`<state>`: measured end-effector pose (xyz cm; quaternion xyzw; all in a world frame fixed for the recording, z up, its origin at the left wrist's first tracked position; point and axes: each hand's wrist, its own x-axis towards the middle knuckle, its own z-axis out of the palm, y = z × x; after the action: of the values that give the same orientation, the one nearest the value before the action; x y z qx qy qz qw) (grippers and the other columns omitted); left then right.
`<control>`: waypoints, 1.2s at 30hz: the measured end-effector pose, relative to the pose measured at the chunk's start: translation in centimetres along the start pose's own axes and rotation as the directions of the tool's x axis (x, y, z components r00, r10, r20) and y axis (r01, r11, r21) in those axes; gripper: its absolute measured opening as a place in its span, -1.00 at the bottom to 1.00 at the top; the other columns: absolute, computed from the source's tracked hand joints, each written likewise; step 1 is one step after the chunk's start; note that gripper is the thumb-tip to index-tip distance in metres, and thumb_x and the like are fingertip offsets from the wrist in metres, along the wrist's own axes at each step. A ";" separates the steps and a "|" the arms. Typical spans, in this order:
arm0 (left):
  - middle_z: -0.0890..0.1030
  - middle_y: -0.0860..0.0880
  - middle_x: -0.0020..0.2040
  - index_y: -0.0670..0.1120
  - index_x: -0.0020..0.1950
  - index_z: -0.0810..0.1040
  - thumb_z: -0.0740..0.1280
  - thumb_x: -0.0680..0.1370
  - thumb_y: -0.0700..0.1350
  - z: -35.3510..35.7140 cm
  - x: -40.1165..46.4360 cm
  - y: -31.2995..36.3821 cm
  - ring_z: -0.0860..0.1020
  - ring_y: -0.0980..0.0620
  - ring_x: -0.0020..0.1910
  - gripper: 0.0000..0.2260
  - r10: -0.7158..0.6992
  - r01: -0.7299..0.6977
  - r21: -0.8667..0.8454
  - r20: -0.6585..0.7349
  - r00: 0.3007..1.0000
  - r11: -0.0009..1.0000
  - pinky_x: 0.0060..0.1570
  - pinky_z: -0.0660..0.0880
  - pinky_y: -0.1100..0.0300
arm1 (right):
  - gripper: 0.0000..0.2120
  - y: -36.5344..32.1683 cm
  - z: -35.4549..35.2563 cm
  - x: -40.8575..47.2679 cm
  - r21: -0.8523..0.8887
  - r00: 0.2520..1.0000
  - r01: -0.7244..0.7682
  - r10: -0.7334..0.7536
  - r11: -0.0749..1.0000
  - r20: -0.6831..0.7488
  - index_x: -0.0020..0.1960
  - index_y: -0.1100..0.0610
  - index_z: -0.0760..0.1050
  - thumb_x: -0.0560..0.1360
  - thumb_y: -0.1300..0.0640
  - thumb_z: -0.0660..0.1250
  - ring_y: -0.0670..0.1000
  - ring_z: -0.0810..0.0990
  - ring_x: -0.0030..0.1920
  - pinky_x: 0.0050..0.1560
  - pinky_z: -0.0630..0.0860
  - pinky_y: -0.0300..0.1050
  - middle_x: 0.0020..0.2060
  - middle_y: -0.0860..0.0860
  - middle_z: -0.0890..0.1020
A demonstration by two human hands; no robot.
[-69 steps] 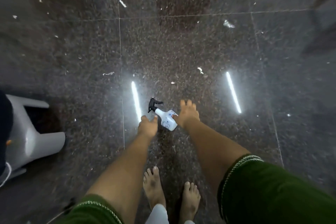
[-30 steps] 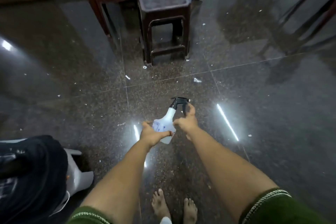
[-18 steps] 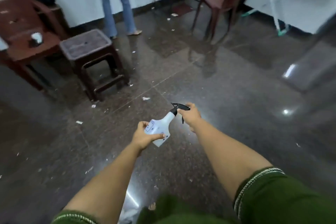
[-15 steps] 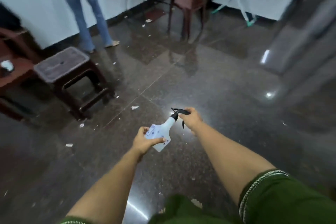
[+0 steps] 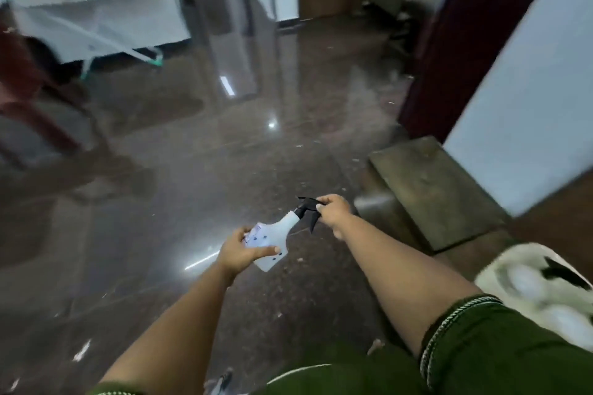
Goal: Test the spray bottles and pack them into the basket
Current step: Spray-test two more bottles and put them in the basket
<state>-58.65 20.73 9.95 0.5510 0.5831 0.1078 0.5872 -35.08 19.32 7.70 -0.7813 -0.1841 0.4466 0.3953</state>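
Bottle [image 5: 271, 236] w/ basket [image 5: 532, 279] nearby right.

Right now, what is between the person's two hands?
In the head view, the white spray bottle spans the gap: the left hand grips its body and the right hand holds its black trigger head.

Both arms extended forward, left hand [image 5: 240, 252] curled closed, palm up, right hand [image 5: 333, 210] pinched shut, higher.
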 end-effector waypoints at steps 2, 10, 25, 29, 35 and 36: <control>0.58 -0.02 0.03 -0.01 0.17 0.40 0.64 0.17 0.04 4.0 1.5 3.1 0.62 -0.05 -0.03 -0.32 0.026 -0.033 0.078 0.098 0.995 0.996 -0.03 0.60 0.03 | -0.91 1.4 -5.5 0.8 0.106 0.995 -0.052 0.061 0.993 -0.081 -0.02 0.09 0.53 0.53 0.24 0.30 0.19 0.58 0.08 0.17 0.57 0.15 0.03 0.13 0.58; 0.58 0.05 -0.02 -0.01 0.13 0.45 0.62 0.22 0.04 24.4 3.2 11.0 0.57 0.09 -0.09 -0.42 0.087 -0.248 0.309 0.454 0.887 0.918 -0.21 0.50 0.20 | -0.89 11.1 -26.3 -0.1 0.406 0.893 -0.105 0.266 0.908 -0.363 -0.11 0.02 0.50 0.49 0.22 0.34 0.16 0.59 0.08 0.18 0.56 0.12 0.04 0.11 0.58; 0.45 -0.02 0.23 -0.09 0.36 0.32 0.61 0.22 0.08 53.4 -0.4 13.2 0.45 -0.05 0.19 -0.18 0.063 -0.678 0.447 0.808 0.586 0.584 0.00 0.43 0.11 | -0.81 18.0 -47.6 -8.7 0.412 0.717 0.086 0.231 0.907 -0.658 0.05 0.13 0.56 0.50 0.34 0.33 0.05 0.58 0.00 0.15 0.58 0.04 -0.04 0.07 0.59; 0.45 -0.06 0.28 -0.10 0.42 0.27 0.59 0.28 0.04 56.0 0.7 13.0 0.46 -0.13 0.26 -0.18 -0.009 -0.619 0.468 0.802 0.597 0.631 0.09 0.48 0.05 | -0.80 19.3 -46.6 -8.2 0.238 0.687 0.026 0.155 0.971 -0.710 0.07 0.12 0.57 0.47 0.30 0.35 0.02 0.56 0.03 0.10 0.47 -0.12 0.03 0.04 0.63; 0.56 -0.14 -0.13 -0.25 0.38 0.35 0.23 0.56 -0.37 58.2 2.9 13.5 0.51 -0.02 -0.24 -0.62 -0.186 -0.212 0.405 0.744 0.642 0.889 -0.17 0.48 0.16 | -0.77 21.5 -43.8 -5.8 -0.007 0.703 -0.050 0.030 0.999 -0.711 0.15 0.19 0.51 0.50 0.31 0.30 0.11 0.51 0.13 0.16 0.37 -0.17 0.13 0.14 0.51; 0.56 -0.15 -0.09 -0.25 0.35 0.39 0.21 0.57 -0.36 58.4 3.2 13.7 0.52 0.00 -0.24 -0.67 -0.196 -0.180 0.395 0.739 0.644 0.901 -0.15 0.50 0.17 | -0.77 21.5 -43.6 -5.3 -0.003 0.687 -0.058 0.037 0.998 -0.726 0.15 0.19 0.50 0.50 0.31 0.30 0.10 0.50 0.13 0.15 0.36 -0.19 0.13 0.14 0.51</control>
<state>-3.71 -2.17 1.97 0.6579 0.2916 -0.2701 0.6397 -2.54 -17.21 6.38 -0.9037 0.0015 0.1092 0.4139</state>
